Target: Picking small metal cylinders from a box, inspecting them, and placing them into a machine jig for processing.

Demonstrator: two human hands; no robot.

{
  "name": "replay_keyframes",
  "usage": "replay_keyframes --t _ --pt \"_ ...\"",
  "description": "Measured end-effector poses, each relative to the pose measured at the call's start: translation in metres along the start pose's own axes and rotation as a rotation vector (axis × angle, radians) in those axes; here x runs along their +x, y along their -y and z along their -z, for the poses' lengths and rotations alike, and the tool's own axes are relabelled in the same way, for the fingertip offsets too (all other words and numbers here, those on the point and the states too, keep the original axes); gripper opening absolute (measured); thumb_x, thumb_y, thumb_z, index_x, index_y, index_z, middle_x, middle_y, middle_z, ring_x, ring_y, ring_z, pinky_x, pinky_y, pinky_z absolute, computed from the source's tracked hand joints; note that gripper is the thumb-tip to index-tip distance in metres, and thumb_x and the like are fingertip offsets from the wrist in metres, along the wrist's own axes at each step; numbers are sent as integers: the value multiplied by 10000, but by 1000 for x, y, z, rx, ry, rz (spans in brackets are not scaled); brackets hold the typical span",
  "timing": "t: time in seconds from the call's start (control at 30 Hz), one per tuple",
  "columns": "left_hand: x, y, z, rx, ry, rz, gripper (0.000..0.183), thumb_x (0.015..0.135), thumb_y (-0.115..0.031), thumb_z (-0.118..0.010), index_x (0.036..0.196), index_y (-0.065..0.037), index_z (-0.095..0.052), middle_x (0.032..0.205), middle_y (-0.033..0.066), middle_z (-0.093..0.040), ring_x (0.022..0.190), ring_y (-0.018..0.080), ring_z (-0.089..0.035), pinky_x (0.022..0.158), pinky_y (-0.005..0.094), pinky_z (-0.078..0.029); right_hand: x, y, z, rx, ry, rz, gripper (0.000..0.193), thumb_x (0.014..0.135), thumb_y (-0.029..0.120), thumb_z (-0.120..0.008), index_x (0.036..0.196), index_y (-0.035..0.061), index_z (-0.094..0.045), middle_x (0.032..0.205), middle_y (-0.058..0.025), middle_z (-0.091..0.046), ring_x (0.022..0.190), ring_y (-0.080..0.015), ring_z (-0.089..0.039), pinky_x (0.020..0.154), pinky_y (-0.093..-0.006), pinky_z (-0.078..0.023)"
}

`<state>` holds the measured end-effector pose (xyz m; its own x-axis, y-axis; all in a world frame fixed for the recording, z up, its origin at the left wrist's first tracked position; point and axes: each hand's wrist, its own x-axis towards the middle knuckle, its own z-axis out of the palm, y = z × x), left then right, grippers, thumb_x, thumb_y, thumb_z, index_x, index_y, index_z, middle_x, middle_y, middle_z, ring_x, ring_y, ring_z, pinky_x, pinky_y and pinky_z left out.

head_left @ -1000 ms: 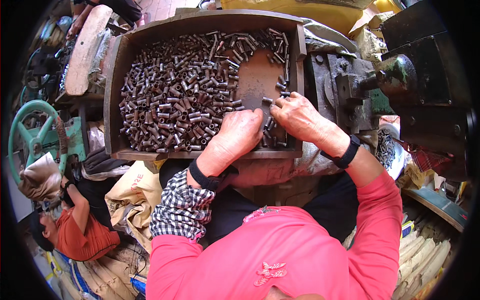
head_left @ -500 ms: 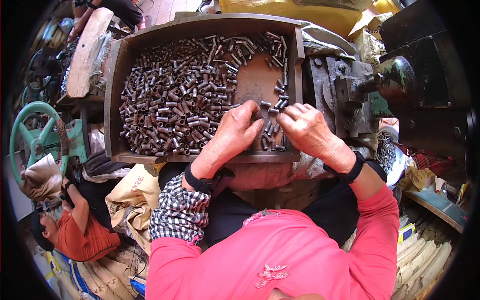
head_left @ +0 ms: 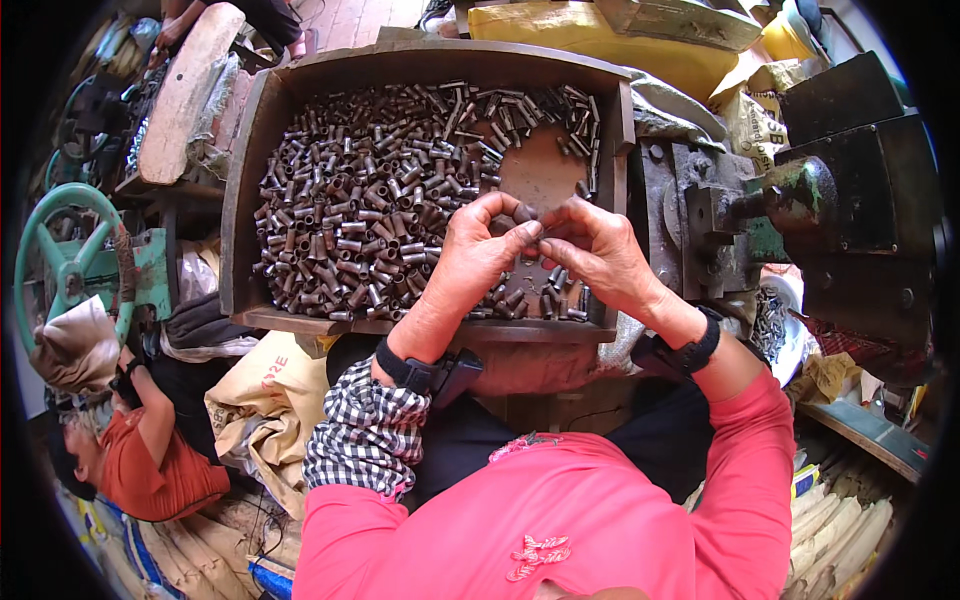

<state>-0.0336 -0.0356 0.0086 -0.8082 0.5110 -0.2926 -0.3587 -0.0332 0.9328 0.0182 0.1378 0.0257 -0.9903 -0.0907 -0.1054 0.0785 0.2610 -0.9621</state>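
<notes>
Short dark metal tubes [head_left: 370, 215], many with a flared end, fill the left of a metal tray [head_left: 240, 200]. My left hand [head_left: 480, 250] and my right hand [head_left: 603, 258] meet fingertip to fingertip over the right part of the tray. Both hands are closed in a pinch. Whatever lies between the fingers is small and mostly hidden. Just below my hands, several loose tubes [head_left: 553, 300] lie near the tray's front edge. Longer thin pieces [head_left: 510, 105] are heaped along the far right side.
A dark machine [head_left: 720, 195] stands close at the tray's right. Behind it is a white basin [head_left: 775, 310] of metal pieces. At left are a green handwheel [head_left: 70, 255] and a person in an orange shirt [head_left: 165, 460]. A paper sack [head_left: 265, 395] lies before the tray.
My hands have come together; they were apart over the tray's right part, the right one near loose tubes. The view has shifted slightly, so the tray sits further right.
</notes>
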Motion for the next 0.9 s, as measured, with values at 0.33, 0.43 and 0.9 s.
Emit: replay_keyframes --t 0.33,0.43,0.9 --pt "2 8 -14 1370 69 -491 267 710 -86 -636 972 -113 -588 849 105 -533 808 294 -596 631 383 -515 -22 0 39 290 -16 -286 190 838 100 -603 987 -15 -622 741 -3 -616 598 -34 -546 497 -168 -426" --pt "4 15 -21 1550 124 -585 188 715 -69 -600 900 -102 -586 852 103 -531 808 269 -594 630 365 -518 -29 -4 41 207 -49 -226 196 841 112 -599 981 -25 -626 733 -3 -613 609 -45 -549 530 -190 -433" --pt "-2 14 -29 1033 -32 -459 167 799 -78 -636 916 0 -545 790 103 -609 687 259 -623 591 360 -499 -25 -14 39 23 -102 -45 166 815 79 -572 914 -34 -643 768 -104 -604 678 -139 -573 627 -276 -449"
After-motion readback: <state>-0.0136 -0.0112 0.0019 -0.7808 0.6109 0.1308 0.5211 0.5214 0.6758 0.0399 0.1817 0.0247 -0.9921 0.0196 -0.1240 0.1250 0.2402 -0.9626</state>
